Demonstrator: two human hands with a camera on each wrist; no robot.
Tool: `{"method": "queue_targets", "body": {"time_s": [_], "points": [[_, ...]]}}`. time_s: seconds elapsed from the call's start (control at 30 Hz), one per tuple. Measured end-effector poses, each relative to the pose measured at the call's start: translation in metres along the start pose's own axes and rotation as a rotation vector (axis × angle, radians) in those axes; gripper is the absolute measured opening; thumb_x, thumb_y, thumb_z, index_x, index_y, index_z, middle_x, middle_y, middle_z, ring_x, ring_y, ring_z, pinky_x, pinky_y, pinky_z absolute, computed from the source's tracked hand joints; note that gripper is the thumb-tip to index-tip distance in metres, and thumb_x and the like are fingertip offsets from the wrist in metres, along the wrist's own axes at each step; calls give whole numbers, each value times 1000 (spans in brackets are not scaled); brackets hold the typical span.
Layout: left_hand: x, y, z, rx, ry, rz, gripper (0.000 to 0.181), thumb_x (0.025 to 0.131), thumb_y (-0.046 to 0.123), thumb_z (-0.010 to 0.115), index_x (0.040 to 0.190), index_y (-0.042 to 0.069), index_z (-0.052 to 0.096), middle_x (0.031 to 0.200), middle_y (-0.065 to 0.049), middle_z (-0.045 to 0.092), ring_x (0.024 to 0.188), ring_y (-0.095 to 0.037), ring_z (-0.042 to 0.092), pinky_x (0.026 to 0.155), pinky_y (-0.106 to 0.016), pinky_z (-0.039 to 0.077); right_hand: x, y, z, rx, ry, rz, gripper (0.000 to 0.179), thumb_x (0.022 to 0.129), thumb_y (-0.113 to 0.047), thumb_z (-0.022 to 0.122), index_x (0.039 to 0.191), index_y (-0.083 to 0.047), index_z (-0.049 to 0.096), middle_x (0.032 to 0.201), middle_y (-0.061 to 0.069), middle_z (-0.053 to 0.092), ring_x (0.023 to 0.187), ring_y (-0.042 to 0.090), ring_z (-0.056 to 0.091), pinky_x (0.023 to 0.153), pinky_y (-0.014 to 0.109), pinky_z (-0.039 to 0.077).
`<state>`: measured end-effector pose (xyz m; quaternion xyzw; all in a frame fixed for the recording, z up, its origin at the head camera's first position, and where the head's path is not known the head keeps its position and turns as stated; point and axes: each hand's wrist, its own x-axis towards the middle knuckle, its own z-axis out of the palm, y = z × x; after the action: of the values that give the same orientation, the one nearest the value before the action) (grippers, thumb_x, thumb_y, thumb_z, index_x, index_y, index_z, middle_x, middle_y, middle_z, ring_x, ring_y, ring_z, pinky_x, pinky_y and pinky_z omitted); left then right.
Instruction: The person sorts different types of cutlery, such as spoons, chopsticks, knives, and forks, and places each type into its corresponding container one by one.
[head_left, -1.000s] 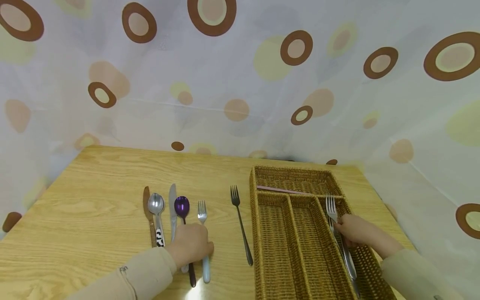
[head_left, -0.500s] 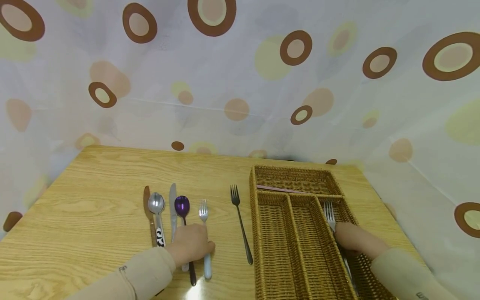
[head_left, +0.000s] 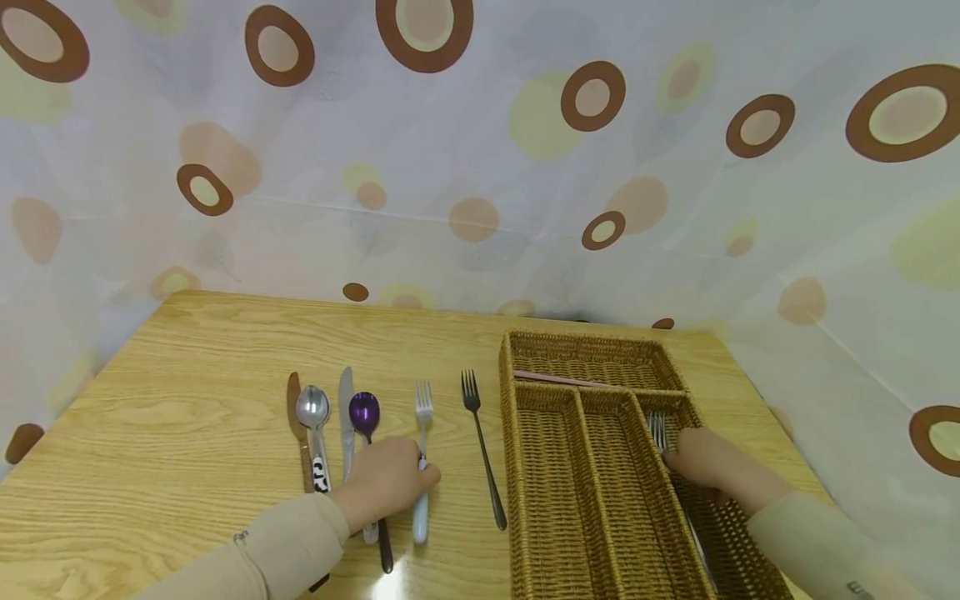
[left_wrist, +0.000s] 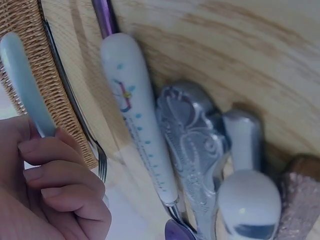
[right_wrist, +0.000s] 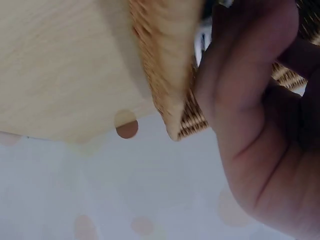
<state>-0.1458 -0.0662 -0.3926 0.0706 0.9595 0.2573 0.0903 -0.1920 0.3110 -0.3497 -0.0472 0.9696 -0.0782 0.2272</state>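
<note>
My left hand point(head_left: 386, 479) grips a fork with a pale blue handle point(left_wrist: 25, 80), its tines standing out past the fingers in the head view. Just left of that hand lie a purple spoon point(head_left: 364, 410), a silver knife point(head_left: 346, 408), silver spoons point(head_left: 312, 408) and a brown knife point(head_left: 294, 408). My right hand point(head_left: 708, 467) reaches down into the right compartment of the wicker cutlery tray point(head_left: 507, 417). Its fingers hold a silver fork point(head_left: 657, 429) near the neck; most of the fork's handle is hidden by the hand and the compartment wall.
A black fork point(head_left: 483, 450) lies between the left hand and the tray. A pink stick-like piece point(head_left: 562, 380) lies in the tray's back compartment. Behind the wooden table point(head_left: 225, 350) hangs a white patterned sheet point(head_left: 420, 167).
My right hand has lowered the silver fork into the tray's right compartment. My left hand has shifted a little to the right, and the blue-handled fork has moved right with it.
</note>
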Motion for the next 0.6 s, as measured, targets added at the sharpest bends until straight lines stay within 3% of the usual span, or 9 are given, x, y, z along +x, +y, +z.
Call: {"method": "queue_targets", "body": {"time_s": [0.27,0.6], "points": [[3,5,-4,-13,9,-21,38,85,28,53,53,16,36,51,4,37,43,-8,31,39,-20,24,-1,-16,-16,20,45,-13,42,97,-22,46,57,-9,50,40,-5,35,34,8,35,51,29,46],[4,11,-8,-58,5,-26,37,84,26,53,53,16,35,49,5,33,43,-8,29,40,-19,24,1,-40,-28,6,102,-70,42,97,-23,45,56,-16,40,44,-6,31,39,7,31,50,28,39]]}}
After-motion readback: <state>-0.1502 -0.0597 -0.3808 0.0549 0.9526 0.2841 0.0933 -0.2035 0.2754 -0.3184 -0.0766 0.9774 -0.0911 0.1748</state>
